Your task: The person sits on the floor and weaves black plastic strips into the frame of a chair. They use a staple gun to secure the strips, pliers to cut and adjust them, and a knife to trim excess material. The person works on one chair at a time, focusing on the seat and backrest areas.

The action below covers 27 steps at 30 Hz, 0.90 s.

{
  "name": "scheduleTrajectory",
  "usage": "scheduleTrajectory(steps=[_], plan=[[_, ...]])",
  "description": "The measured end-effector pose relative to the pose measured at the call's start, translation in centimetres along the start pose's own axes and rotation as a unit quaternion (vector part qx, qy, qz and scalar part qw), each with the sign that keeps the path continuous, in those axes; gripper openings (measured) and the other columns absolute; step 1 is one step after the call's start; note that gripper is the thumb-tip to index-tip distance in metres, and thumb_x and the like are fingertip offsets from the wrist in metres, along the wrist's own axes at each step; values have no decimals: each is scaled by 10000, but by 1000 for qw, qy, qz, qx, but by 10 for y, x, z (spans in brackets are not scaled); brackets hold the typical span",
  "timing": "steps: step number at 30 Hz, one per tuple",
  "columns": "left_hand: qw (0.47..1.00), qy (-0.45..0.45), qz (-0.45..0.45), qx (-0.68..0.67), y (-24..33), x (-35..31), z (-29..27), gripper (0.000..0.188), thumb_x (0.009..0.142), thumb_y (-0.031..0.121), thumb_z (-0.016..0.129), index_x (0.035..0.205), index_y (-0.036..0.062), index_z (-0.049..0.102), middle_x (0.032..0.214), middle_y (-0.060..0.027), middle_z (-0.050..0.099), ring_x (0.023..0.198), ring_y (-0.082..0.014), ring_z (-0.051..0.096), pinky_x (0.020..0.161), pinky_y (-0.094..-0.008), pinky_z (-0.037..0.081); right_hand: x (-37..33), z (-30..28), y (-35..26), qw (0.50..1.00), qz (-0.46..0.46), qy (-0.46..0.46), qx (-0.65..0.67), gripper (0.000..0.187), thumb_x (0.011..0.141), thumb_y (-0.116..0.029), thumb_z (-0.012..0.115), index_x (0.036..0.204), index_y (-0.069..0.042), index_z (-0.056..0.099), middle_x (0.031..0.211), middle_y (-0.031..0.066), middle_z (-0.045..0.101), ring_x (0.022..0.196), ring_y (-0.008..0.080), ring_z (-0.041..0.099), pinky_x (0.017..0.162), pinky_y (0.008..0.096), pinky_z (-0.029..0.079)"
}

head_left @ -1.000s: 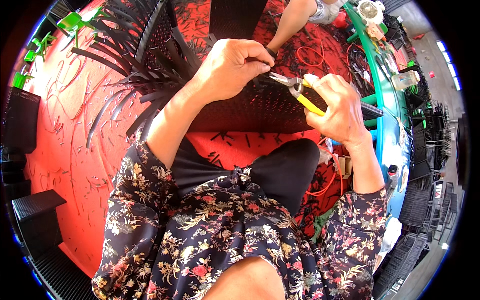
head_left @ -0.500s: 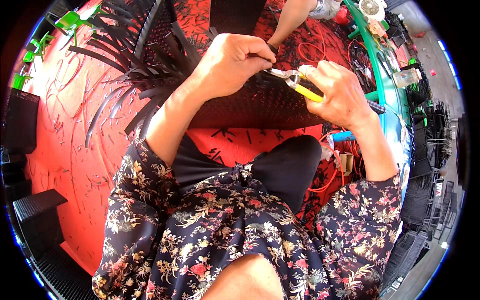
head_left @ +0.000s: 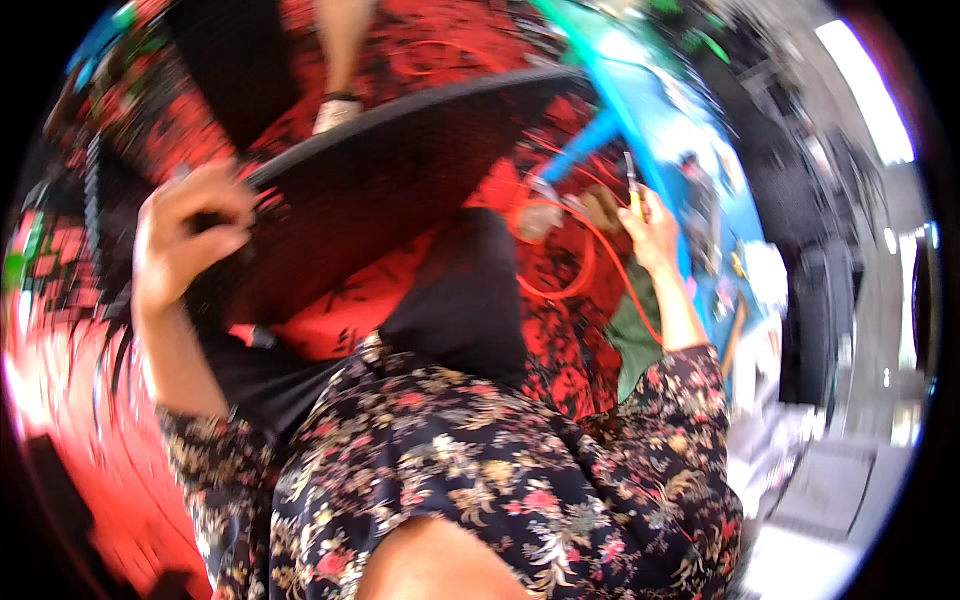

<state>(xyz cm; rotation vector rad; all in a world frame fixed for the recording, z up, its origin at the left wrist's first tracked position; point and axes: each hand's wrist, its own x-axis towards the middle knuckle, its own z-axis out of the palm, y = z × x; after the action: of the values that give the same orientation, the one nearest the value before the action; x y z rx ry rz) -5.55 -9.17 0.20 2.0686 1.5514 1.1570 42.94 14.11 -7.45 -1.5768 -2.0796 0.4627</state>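
Observation:
Across my lap leans a large black woven panel (head_left: 400,150), its thick curved rim running up toward the right. At that panel's left end is my left hand (head_left: 190,235), bent, with thumb and forefinger apart; motion blur hides whether it touches the rim. Off to the right, beside the blue table, my right hand (head_left: 652,235) is closed round yellow-handled snips (head_left: 635,195), whose metal tip points up. The snips are clear of the panel.
A blue-green table (head_left: 695,290) runs along my right with tools on it. An orange hose (head_left: 590,270) loops over the red floor among black scraps. Another person's foot (head_left: 336,115) stands beyond the panel. A green cloth (head_left: 635,340) lies near my right forearm.
My view has swung to the right. My hands, close together at the panel's edge before, are now far apart; the right has carried the snips off to the table side. The left hand's pinch has loosened.

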Motion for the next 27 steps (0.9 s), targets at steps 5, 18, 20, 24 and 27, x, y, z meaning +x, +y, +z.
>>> scheduleTrajectory(steps=[5,18,20,24,27], plan=[[988,100,-59,-105,-1,-20,-18,343,774,269,616,926,-39,619,894,-94,613,891,-185,561,936,-335,370,-14,-51,113,970,162,112,-142,571,709,-442,642,1163,-101,581,1048,201,628,974,357,600,840,425,461],[937,48,-346,27,-1,-11,-19,179,824,88,581,934,-19,673,735,-16,632,656,-64,542,595,-236,432,-47,-123,292,903,352,99,-225,731,747,-580,607,1274,-79,525,1211,183,573,1097,328,540,931,405,393],[931,52,-360,10,4,-12,-23,177,822,76,583,940,-19,676,750,-9,636,663,-59,539,599,-228,427,-49,-121,323,903,350,121,-216,764,749,-593,595,1319,-98,477,1239,178,554,1112,336,531,936,403,391],[949,46,-311,-8,-11,-20,-31,187,813,59,586,955,-24,676,775,-5,644,693,-59,547,638,-219,432,-44,-127,368,902,344,135,-224,877,741,-638,569,1337,-13,415,1265,207,523,1120,345,525,939,420,388],[946,34,-321,-33,-12,-17,-34,188,808,59,591,954,-25,675,785,-15,649,714,-63,554,669,-219,438,-41,-129,359,866,379,152,-290,752,783,-513,601,1348,-53,415,1238,211,543,1114,351,529,935,416,392]])
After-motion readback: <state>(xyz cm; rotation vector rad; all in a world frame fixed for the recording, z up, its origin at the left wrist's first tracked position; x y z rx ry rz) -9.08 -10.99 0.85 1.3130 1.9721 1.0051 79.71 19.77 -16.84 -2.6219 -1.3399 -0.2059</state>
